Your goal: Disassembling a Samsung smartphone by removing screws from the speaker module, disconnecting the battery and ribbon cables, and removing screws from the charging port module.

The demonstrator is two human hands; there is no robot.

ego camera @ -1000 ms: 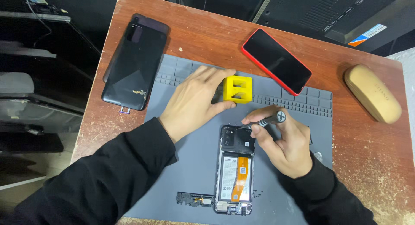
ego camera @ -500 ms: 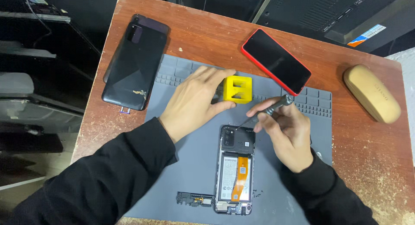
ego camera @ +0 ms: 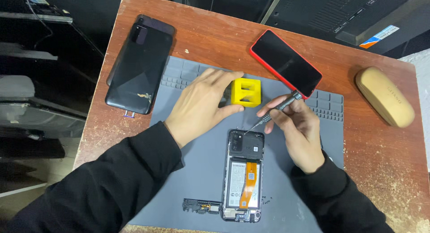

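Right hand (ego camera: 298, 130) shifted from over the opened phone (ego camera: 244, 174) toward 2 o'clock since 1.0 s ago. Screwdriver (ego camera: 273, 112) tilted, tip now lifted at the phone's top edge. Left hand (ego camera: 201, 105) closed thumb onto the yellow cube (ego camera: 245, 92).

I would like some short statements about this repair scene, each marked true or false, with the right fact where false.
1. The right hand holds a screwdriver with its tip at the top edge of the opened phone. True.
2. The left hand grips the yellow cube. True.
3. The red phone lies face down on the grey mat. False: it lies screen up, mostly on the wooden table.
4. The tan case stands open. False: it is closed.
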